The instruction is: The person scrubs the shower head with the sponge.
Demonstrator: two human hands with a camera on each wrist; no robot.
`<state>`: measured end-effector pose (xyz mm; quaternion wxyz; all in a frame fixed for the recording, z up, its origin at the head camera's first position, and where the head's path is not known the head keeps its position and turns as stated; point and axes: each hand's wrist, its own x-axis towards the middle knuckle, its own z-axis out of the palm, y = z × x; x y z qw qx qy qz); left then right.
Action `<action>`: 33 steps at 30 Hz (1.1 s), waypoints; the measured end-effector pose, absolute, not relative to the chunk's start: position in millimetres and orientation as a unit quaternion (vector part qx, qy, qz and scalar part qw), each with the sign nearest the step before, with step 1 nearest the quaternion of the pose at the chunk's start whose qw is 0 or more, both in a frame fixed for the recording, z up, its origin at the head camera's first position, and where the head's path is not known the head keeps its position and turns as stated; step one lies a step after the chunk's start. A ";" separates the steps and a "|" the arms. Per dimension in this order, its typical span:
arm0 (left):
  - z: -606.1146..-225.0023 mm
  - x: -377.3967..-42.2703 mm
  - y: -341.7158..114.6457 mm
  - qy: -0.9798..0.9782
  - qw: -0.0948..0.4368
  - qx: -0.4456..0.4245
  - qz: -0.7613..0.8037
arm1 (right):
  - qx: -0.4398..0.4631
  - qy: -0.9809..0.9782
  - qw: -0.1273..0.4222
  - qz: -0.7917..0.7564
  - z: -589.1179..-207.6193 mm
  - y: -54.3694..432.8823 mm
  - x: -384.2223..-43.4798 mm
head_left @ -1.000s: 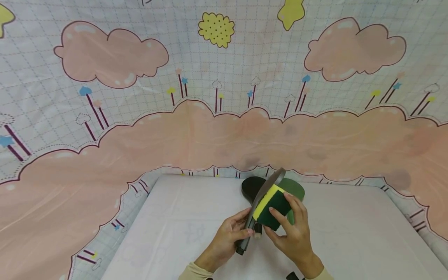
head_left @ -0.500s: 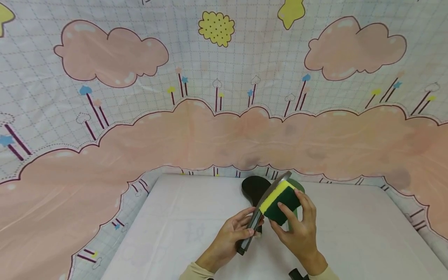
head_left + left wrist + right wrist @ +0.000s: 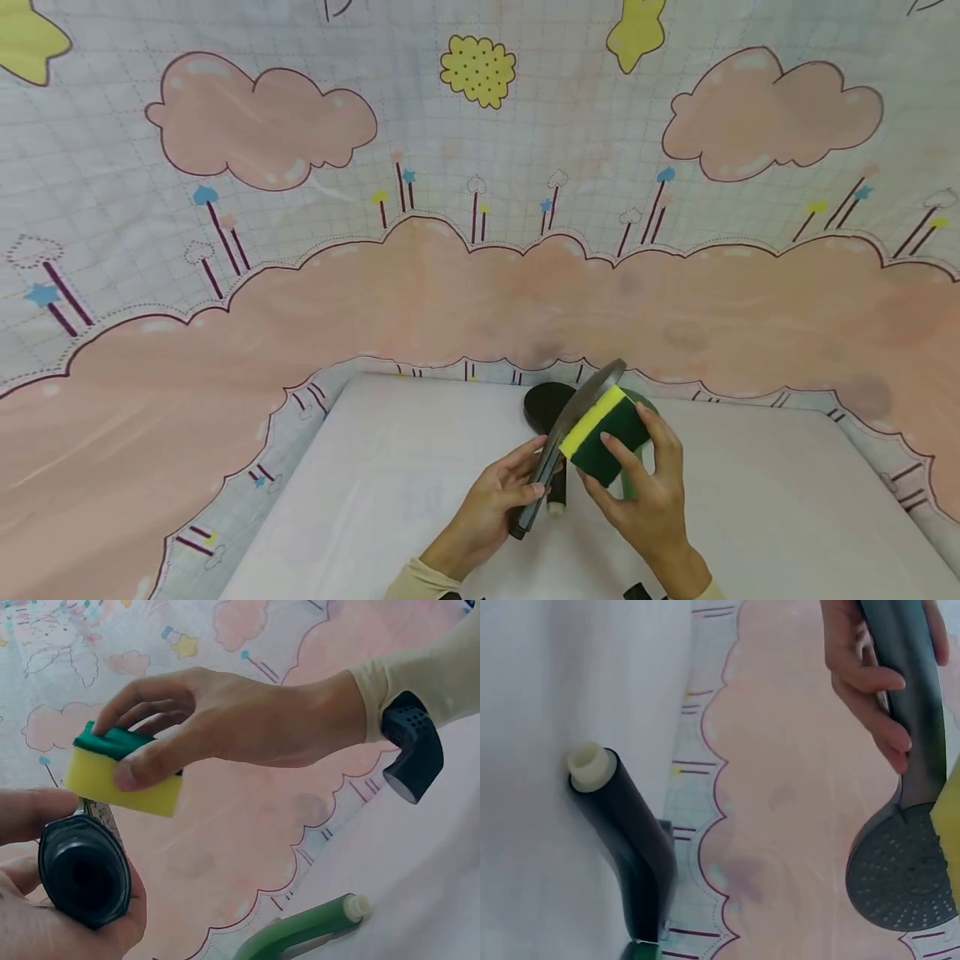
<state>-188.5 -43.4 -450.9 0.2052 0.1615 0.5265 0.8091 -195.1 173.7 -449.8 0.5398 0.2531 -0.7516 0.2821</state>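
My left hand (image 3: 483,512) grips the handle of a grey shower head (image 3: 581,408), held tilted above the table. Its round, nozzle-dotted face (image 3: 896,874) shows in the right wrist view, partly covered by the sponge. Fingers and thumb of my right hand (image 3: 652,504) pinch a yellow and dark green sponge (image 3: 609,440), yellow side toward the shower head. The left wrist view shows the handle's open dark end (image 3: 84,877) near the camera, with the sponge (image 3: 124,780) just beyond it. Whether the sponge presses firmly cannot be told.
Behind my hands, a black shower head (image 3: 546,407) and a green shower head (image 3: 641,397) lie on the white table (image 3: 360,467). A black object (image 3: 637,592) shows at the bottom edge, by the right wrist. A cloud-patterned cloth (image 3: 465,308) hangs behind.
The sponge has moved a little right, and the shower head's tip has swung slightly right with it. Both hands keep their holds. The head view has shifted slightly.
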 end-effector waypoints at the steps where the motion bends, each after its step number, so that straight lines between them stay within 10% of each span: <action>1: -450.8 -188.7 -42.7 0.528 0.205 0.164 0.808 | 0.254 -0.755 0.536 0.282 -450.9 175.9 -193.2; 33: -430.0 -197.5 -29.7 0.434 0.235 0.177 0.851 | 0.292 -0.769 0.469 0.322 -432.9 172.7 -189.6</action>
